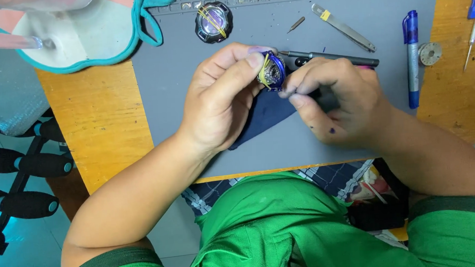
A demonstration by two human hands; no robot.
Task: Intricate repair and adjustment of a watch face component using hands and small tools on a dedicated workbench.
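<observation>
The left hand (221,98) pinches a small blue-rimmed watch case (271,71) between thumb and fingertips, lifted just above the grey work mat (190,87), while the right hand (337,100) has its fingers closed on the case's other edge and on a dark slim screwdriver (332,57). A dark blue cloth (264,115) lies beneath both hands. Farther back rest a second round case (213,21), metal tweezers (343,27) and a blue pen (412,57).
</observation>
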